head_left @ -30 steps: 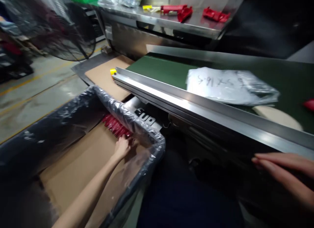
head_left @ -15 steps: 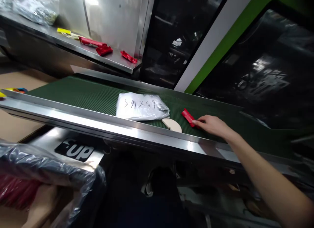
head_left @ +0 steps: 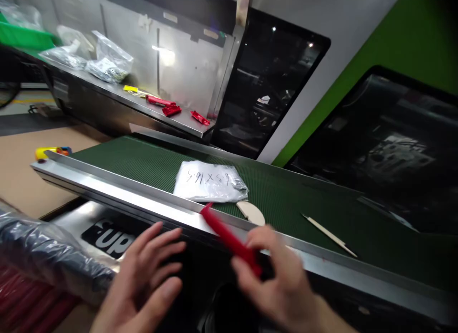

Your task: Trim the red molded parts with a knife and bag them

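My right hand grips a long red plastic part, blurred by motion, in front of the conveyor's metal rail. To its left, my left hand is open, fingers apart, with nothing in it. On the green ribbed belt beyond lies a white plastic bag with handwritten figures. A flat cream-coloured rounded piece rests beside the bag, close to the rail. Farther right on the belt is a thin pale stick with a dark tip.
Several red parts lie on the metal shelf behind the belt, near clear bags of small parts. A plastic-lined box holding red pieces stands at lower left. A green-and-grey machine rises at right.
My right hand has lifted the red part off the belt and brought it toward me. My left hand has come out of the lined box. The view has shifted, and the stick now shows.
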Demonstrator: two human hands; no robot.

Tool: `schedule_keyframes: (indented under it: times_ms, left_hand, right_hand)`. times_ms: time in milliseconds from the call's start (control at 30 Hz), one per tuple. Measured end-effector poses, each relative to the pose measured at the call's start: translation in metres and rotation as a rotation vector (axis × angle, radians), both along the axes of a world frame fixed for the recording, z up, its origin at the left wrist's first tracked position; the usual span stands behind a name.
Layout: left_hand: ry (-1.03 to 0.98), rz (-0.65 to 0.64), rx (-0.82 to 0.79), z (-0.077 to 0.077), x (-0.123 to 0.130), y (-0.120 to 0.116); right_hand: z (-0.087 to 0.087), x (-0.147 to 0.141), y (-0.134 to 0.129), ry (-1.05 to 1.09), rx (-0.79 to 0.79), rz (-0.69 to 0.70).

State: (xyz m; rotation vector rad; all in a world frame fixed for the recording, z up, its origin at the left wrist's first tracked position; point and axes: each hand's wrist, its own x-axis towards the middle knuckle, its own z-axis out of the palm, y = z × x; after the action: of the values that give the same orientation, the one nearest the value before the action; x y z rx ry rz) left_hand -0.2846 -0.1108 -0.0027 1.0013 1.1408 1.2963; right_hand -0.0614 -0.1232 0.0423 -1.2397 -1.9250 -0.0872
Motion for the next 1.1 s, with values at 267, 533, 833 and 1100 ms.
schedule_keyframes:
  times_ms: [267, 533, 833, 1100]
  left_hand:
    - [-0.085, -0.194, -0.138, -0.004, 0.032, 0.018]
    - [0.214, -0.432, 0.200, 0.045, 0.034, 0.060]
    - [0.114, -0.484, 0.118, 0.029, 0.046, 0.062]
    - [0.094, -0.510, 0.098, 0.029, 0.049, 0.054]
  right_hand:
    - [0.008, 0.009, 0.039, -0.331, -0.238, 0.139]
    - [0.004, 0.063, 0.131, -0.849, -0.328, -0.236]
    - [-0.014, 0.047, 0.147, -1.112, -0.249, -0.454]
    - [-0.023, 0.045, 0.178, -1.149, -0.276, -0.503]
